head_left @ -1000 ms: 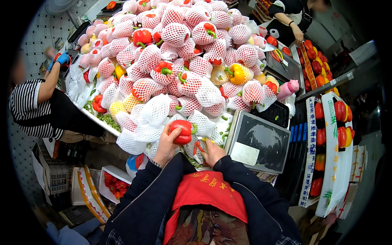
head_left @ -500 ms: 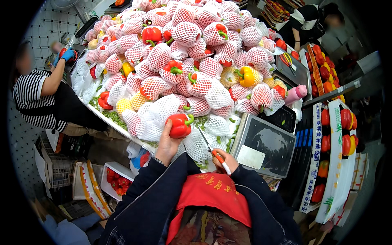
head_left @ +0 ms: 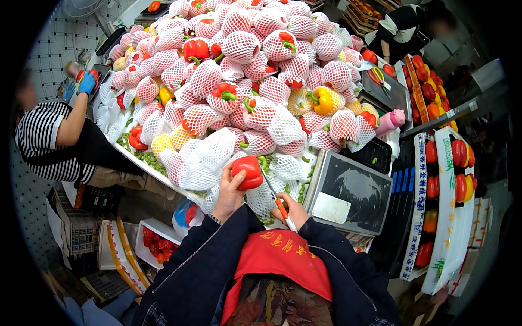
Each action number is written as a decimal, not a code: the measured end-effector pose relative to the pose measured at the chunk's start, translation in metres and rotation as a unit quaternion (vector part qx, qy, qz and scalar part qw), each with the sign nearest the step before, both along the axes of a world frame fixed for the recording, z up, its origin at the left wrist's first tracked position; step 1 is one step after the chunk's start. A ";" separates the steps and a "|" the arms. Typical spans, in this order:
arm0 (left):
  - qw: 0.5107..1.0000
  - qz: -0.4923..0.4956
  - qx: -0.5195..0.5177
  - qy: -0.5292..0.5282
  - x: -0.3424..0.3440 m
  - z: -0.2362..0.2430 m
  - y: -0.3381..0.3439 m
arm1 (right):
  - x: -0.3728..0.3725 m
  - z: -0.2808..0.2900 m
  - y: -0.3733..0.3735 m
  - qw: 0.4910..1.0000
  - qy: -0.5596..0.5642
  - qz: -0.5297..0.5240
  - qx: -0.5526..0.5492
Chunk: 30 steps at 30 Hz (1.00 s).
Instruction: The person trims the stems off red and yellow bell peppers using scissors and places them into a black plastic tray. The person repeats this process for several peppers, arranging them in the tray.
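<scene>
A mound of peppers in white foam netting (head_left: 255, 70) fills the upper centre of the frame, heaped on a bench (head_left: 142, 161) whose edge runs down the left. At centre, your left hand (head_left: 227, 191) holds a bare red pepper (head_left: 247, 171) with its green stem to the right, fingers wrapped round its left side. A second ago that pepper sat lower against the loose netting; you have since lifted it clear and turned the stem toward the blade, which suggests the stem is about to be trimmed. Your right hand (head_left: 293, 211) has drawn back toward your chest, fingers pressed round the orange handle of a slim knife (head_left: 276, 200), its blade angled up to the stem.

Right of centre, a grey weighing scale (head_left: 350, 191) carries a pale rectangular label on its lower left corner. Along the right edge stand tall white cartons (head_left: 454, 217) printed with red and orange peppers, with a blue-lettered white strip beside them. At lower left, a white box (head_left: 155, 244) holds small red fruit. A pink bottle (head_left: 392, 120) lies at the heap's right edge.

At upper left, a person in a striped top works with a blue-gloved hand (head_left: 85, 84); another person stands at upper right.
</scene>
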<state>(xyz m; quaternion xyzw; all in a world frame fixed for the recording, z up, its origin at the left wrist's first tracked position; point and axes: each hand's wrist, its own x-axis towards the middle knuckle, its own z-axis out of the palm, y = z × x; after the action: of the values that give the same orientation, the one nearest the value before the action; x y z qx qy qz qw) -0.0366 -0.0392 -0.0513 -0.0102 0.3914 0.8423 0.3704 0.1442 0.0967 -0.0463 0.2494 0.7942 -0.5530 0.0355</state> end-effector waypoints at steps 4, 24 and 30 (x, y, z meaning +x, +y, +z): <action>1.000 0.000 0.003 -0.009 0.002 0.002 0.002 | -0.002 0.013 -0.006 0.997 -0.012 -0.005 0.080; 0.729 -0.032 -0.243 0.639 0.010 0.075 0.019 | -0.006 -0.031 0.017 0.993 -0.069 -0.067 -0.072; 0.659 -0.089 -0.168 0.728 0.027 0.080 0.038 | -0.017 0.038 0.014 0.925 0.202 -0.182 -0.267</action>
<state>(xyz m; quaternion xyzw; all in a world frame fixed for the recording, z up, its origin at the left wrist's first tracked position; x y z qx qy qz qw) -0.0098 -0.0008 0.0284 0.5793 0.6697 0.4636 0.0326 0.1271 0.1109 -0.0082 0.2543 0.5485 -0.7799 -0.1619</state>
